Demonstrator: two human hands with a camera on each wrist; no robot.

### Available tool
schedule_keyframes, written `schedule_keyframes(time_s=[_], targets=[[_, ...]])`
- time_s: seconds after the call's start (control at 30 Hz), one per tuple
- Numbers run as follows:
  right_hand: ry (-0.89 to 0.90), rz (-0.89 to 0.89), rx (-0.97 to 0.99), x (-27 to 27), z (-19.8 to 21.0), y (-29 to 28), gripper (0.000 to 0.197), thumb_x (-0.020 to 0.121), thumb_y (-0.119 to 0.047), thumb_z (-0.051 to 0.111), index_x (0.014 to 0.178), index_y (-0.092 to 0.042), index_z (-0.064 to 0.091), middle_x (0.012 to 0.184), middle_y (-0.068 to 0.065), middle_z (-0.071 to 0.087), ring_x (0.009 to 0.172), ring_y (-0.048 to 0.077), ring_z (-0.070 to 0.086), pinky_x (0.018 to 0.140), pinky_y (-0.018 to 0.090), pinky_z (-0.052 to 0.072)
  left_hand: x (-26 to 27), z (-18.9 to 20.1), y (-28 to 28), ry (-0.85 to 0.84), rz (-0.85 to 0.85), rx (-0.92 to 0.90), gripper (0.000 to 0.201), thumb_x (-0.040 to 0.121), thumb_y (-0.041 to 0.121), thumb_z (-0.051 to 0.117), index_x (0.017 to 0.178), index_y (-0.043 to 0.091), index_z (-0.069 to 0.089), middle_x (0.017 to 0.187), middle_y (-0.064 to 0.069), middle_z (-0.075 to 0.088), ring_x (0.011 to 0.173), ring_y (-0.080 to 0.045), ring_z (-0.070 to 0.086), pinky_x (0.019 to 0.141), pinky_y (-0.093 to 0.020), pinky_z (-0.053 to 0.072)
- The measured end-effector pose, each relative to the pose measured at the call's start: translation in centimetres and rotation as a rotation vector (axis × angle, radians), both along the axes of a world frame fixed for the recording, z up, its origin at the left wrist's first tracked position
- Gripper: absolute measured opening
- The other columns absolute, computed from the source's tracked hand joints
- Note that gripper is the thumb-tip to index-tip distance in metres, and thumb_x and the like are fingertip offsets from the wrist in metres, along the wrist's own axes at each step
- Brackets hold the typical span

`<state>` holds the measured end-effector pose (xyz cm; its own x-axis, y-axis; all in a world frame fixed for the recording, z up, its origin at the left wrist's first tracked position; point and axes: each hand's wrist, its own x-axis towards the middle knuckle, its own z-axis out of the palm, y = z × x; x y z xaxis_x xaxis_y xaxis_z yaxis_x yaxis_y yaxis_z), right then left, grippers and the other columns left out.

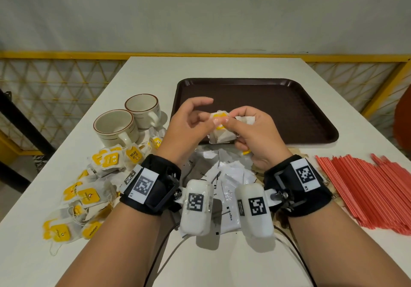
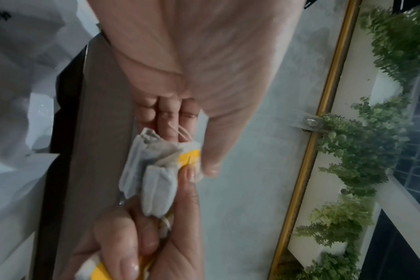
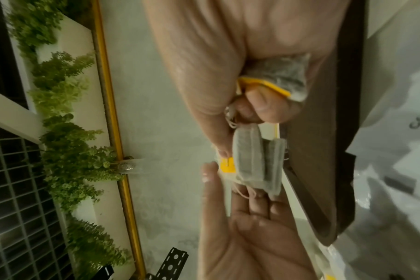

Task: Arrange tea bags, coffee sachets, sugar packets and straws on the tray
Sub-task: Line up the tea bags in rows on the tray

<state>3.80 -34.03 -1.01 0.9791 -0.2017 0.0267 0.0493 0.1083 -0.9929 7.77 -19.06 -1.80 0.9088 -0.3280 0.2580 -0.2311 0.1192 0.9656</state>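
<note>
Over the tray (image 1: 289, 108), both hands' fingers (image 1: 224, 121) pinch one bunch of tea bags (image 1: 221, 134).

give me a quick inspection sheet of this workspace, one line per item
surface: white table, bare toward the far edge
job's things: brown tray with nothing lying on it; pile of tea bags at left; white coffee sachets under the wrists; red straws fanned at right; sugar packets not made out
clutter: two cups side by side, left of the tray
grippers: right hand grips several tea bags; left hand pinches the yellow-tagged tea bag at the top of that bunch
cables: dark cables run from the wrist cameras toward the person
surroundings: yellow railing, grey wall, green plants
</note>
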Motion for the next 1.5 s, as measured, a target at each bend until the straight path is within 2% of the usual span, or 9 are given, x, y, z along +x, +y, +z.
schedule_keyframes(time_s=[0.1,0.27,0.4,0.57,0.73,0.9,1.2,1.37,1.5], targets=[[0.036,0.034,0.080,0.2,0.0,0.1,0.008,0.090,-0.012,0.064,0.085,-0.010,0.057,0.064,0.002,0.053,0.040,0.005,0.039,0.033,0.016,0.027,-0.1,-0.1,-0.1,-0.056,0.014,0.063,0.039,0.083,-0.003,0.065,0.105,0.027,0.051,0.073,0.002,0.060,0.075,-0.020,0.057,0.074,-0.034,0.051],[0.142,0.056,0.284,0.5,-0.1,-0.2,0.032,0.098,-0.042,0.045,0.107,-0.013,0.057,0.081,0.005,0.052,0.042,0.010,0.034,0.037,0.018,0.023,-0.2,-0.4,-0.2,-0.112,0.034,0.245,0.027,0.079,0.002,0.053,0.069,0.022,0.067,0.078,0.000,0.061,0.069,-0.017,0.051,0.065,-0.027,0.042],[0.110,0.104,0.242,0.2,-0.1,0.2,0.044,0.100,-0.048,0.035,0.118,-0.014,0.055,0.089,0.005,0.052,0.043,0.010,0.036,0.036,0.020,0.026,-0.6,-0.6,-0.8,-0.084,0.117,0.274,0.012,0.082,0.015,0.068,0.072,0.020,0.073,0.088,-0.004,0.065,0.079,-0.012,0.059,0.077,-0.030,0.048],[0.089,0.167,0.118,0.1,-0.2,0.5,0.043,0.100,-0.050,0.032,0.122,-0.019,0.053,0.097,0.006,0.054,0.044,0.010,0.039,0.037,0.020,0.027,-0.4,-1.0,-0.8,-0.097,0.111,0.336,0.008,0.079,0.021,0.075,0.080,0.014,0.073,0.082,-0.002,0.063,0.065,-0.009,0.050,0.068,-0.032,0.046],[0.106,0.135,0.048,0.2,-0.3,0.1,0.033,0.101,-0.040,0.040,0.109,-0.015,0.059,0.067,0.006,0.047,0.041,0.011,0.034,0.034,0.018,0.024,0.5,-0.8,0.1,-0.100,0.158,0.273,0.009,0.083,0.014,0.071,0.080,0.023,0.071,0.077,0.001,0.062,0.066,-0.019,0.052,0.067,-0.034,0.048],[0.099,0.146,0.014,0.3,-0.4,-0.2,0.018,0.098,-0.027,0.051,0.091,-0.015,0.062,0.077,0.002,0.055,0.041,0.009,0.034,0.034,0.017,0.025,0.5,-0.3,0.4,-0.156,0.211,0.172,0.023,0.084,0.008,0.069,0.080,0.031,0.068,0.091,-0.002,0.066,0.083,-0.017,0.059,0.082,-0.038,0.051],[0.037,0.175,0.051,0.1,-0.3,-0.1,0.025,0.086,-0.006,0.067,0.109,-0.008,0.059,0.071,0.005,0.063,0.038,0.007,0.032,0.035,0.015,0.026,0.1,-0.2,0.2,-0.173,0.206,0.152,0.018,0.080,0.014,0.073,0.085,0.031,0.071,0.097,-0.001,0.070,0.088,-0.013,0.064,0.083,-0.039,0.054],[0.010,0.133,0.018,0.1,-0.1,-0.4,0.014,0.085,-0.003,0.066,0.098,-0.008,0.064,0.070,0.003,0.063,0.037,0.005,0.033,0.035,0.016,0.024,0.4,-0.4,0.3,-0.137,0.206,0.142,0.028,0.086,0.004,0.064,0.090,0.031,0.071,0.103,-0.002,0.070,0.096,-0.021,0.066,0.087,-0.048,0.054],[0.006,0.114,0.005,0.0,0.0,-0.3,0.010,0.085,-0.004,0.067,0.094,-0.007,0.064,0.069,0.002,0.062,0.038,0.005,0.034,0.035,0.016,0.025,0.4,-0.3,0.2,-0.100,0.170,0.088,0.024,0.082,-0.003,0.066,0.088,0.020,0.063,0.088,-0.002,0.069,0.076,-0.016,0.064,0.070,-0.028,0.055]])
